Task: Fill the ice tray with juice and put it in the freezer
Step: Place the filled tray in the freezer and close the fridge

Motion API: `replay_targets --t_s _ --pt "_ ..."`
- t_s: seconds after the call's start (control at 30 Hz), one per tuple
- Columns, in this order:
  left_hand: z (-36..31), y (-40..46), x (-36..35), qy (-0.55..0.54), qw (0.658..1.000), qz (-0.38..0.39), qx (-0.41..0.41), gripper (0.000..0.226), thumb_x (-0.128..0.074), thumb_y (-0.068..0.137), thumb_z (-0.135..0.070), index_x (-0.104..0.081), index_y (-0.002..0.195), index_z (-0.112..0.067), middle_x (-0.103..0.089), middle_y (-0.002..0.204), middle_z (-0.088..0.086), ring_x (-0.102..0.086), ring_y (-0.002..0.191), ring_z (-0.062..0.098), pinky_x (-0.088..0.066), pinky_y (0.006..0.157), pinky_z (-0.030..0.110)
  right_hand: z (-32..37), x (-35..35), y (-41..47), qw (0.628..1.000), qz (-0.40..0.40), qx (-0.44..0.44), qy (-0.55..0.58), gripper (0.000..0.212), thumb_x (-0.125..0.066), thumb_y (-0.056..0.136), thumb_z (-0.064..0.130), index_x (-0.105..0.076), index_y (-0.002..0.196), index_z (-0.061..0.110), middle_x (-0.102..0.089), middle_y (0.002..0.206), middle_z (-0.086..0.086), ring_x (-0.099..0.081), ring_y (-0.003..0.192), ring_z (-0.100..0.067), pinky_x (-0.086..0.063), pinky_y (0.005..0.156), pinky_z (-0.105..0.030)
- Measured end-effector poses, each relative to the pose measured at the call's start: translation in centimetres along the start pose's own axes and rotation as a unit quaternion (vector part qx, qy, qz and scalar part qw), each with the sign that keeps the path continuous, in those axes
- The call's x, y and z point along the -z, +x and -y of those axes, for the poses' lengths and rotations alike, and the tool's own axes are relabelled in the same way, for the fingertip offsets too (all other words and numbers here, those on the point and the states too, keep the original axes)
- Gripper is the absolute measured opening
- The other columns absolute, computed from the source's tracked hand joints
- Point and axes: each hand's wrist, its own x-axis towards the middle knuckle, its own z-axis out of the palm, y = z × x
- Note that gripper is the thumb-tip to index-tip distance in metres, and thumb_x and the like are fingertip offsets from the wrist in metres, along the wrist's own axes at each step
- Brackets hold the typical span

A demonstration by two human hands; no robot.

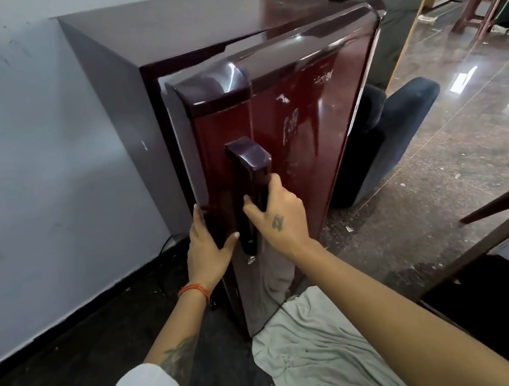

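Observation:
A small maroon fridge (182,31) stands against the wall, its glossy door (312,128) a little ajar at the left edge. My right hand (277,219) grips the dark vertical door handle (249,174), fingers curled round it. My left hand (207,246) lies on the door's left edge, fingers straight along the side and thumb on the front face. No ice tray or juice is in view.
A grey-white wall (36,174) runs close on the left. A dark blue chair (399,130) sits right of the fridge. A pale cloth (315,355) lies on the floor below the door. A wooden stool (480,8) stands far right on the glossy floor.

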Motion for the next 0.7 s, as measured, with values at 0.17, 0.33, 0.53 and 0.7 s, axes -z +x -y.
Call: replay_targets --t_s 0.17,0.33,0.53,0.7 --pt "-1.6 -4.5 -1.6 -0.045 0.997 0.059 -0.035 0.088 -0.075 0.062 -0.062 -0.041 0.135 -0.027 -0.052 0.131 -0.002 -0.053 0.118 0.016 -0.048 0.097 0.037 -3.9 4.8 -4.3 0.998 -0.053 -0.035 0.001 0.026 -0.062 0.083 0.034 -0.039 0.086 0.022 -0.056 0.066 0.010 -0.061 0.062 -0.021 -0.043 0.055 -0.029" --pt "-5.2 -9.8 -6.0 -0.032 0.995 0.059 -0.067 0.082 -0.077 0.060 -0.060 -0.047 0.122 -0.016 -0.052 0.116 0.001 -0.051 0.111 0.018 -0.048 0.092 0.036 -7.7 10.8 -8.9 0.992 -0.080 -0.096 0.026 0.034 -0.059 0.087 0.044 -0.047 0.112 0.026 -0.065 0.096 0.011 -0.063 0.086 -0.008 -0.053 0.074 -0.032" --pt "-10.0 -13.9 -10.7 -0.023 0.992 0.094 -0.086 0.066 -0.078 0.061 -0.057 -0.043 0.099 -0.016 -0.057 0.101 0.000 -0.058 0.091 0.018 -0.051 0.076 0.036 -10.9 17.4 -15.2 0.979 -0.180 -0.089 0.023 0.040 -0.065 0.087 0.024 -0.053 0.124 0.014 -0.060 0.115 0.002 -0.059 0.102 -0.012 -0.053 0.084 -0.039" --pt "-14.9 -17.0 -15.1 -0.015 0.984 0.131 -0.122 0.049 -0.076 0.074 -0.040 -0.045 0.098 -0.011 -0.060 0.100 0.007 -0.060 0.090 0.022 -0.052 0.075 0.042 -12.5 21.6 -17.5 0.974 -0.202 0.054 -0.085 0.039 -0.067 0.083 0.015 -0.060 0.121 0.010 -0.059 0.121 -0.009 -0.056 0.110 -0.022 -0.048 0.090 -0.027"
